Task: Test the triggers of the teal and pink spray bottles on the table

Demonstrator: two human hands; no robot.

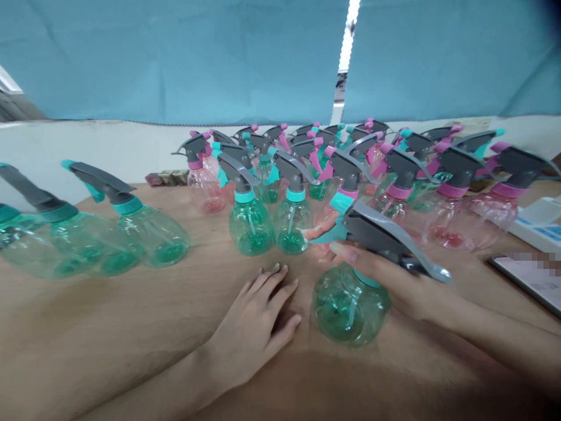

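Note:
My right hand (397,278) grips a green spray bottle (339,307) around its neck, a finger stretched out near the turquoise trigger. That bottle has a grey spray head with a long lever and leans slightly. Flat on the wooden table (166,339), left of it, rests my left hand (254,316), fingers stretched and holding nothing. Just beyond my hands stand two green spray bottles, one on the left (250,228) and a paler one (293,225) beside it.
Three green spray bottles (153,234) stand or lean at the left. Several pink and green spray bottles crowd the back right, among them a pink one (451,216). A phone (532,280) lies at the right edge. A blue cloth (197,64) hangs behind.

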